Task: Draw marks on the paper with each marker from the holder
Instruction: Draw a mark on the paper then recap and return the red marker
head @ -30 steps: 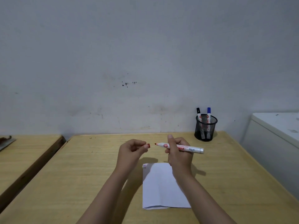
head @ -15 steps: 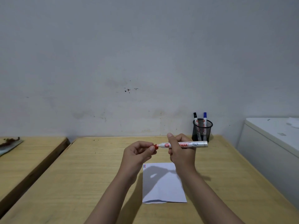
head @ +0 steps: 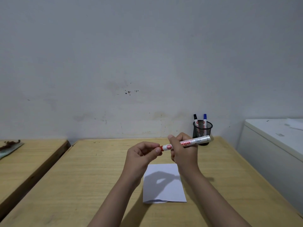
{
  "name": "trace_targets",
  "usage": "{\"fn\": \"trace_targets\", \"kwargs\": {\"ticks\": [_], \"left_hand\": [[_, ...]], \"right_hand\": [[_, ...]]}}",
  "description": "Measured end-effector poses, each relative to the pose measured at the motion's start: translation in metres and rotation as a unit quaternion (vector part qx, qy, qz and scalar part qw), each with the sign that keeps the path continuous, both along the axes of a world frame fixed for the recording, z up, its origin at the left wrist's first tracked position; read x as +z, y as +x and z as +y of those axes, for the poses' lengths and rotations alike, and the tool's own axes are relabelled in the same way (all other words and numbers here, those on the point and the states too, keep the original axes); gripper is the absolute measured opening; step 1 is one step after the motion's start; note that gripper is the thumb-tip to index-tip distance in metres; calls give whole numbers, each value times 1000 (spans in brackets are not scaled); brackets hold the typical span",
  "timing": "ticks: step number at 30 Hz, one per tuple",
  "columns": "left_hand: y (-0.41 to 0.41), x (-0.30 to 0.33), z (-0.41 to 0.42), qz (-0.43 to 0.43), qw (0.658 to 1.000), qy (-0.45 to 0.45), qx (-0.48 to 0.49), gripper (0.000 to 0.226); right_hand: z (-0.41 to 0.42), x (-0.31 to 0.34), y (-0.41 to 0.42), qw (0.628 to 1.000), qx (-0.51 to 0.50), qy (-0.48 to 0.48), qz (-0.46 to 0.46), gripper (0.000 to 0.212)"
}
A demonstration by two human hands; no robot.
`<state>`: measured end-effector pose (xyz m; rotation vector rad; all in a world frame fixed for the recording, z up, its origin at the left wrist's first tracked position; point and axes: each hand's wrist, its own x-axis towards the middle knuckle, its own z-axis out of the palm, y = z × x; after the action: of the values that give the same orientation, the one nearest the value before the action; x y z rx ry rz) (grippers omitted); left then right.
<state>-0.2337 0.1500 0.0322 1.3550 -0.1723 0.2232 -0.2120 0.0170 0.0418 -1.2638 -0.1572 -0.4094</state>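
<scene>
Both hands (head: 184, 153) closed on red marker (head: 186, 143)

Both hands raised, left hand (head: 141, 154) pinching, right hand (head: 183, 151) seemingly fisted

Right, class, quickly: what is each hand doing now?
Left hand: closed, pinching the red cap.
Right hand: closed, holding the marker.
</scene>
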Motion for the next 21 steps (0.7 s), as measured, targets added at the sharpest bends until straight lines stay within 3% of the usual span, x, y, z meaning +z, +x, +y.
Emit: {"fn": "trace_targets", "kwargs": {"ticks": [7,10,13,15,18,21], "left_hand": [[-5,3,-2,-29,999,-7,27,11],[-7,5,-4,-43,998,17,45,9],[-6,4,-6,-44,995,56,70,8],[-4,1,-6,-40,990,74,109,11],[5,-1,0,-40,978,93,183,10],[10,-3,5,-58,968,129,208,7]], "right_hand": [[5,2,-2,999,22,44,3,45],[6,-1,-1,997,34,65,17,51],[5,-5,3,994,59,69,57,44],[1,-8,5,988,88,35,125,39],[-9,-12,5,969,125,-70,201,55],[-22,-15,4,974,56,-206,78,45]]}}
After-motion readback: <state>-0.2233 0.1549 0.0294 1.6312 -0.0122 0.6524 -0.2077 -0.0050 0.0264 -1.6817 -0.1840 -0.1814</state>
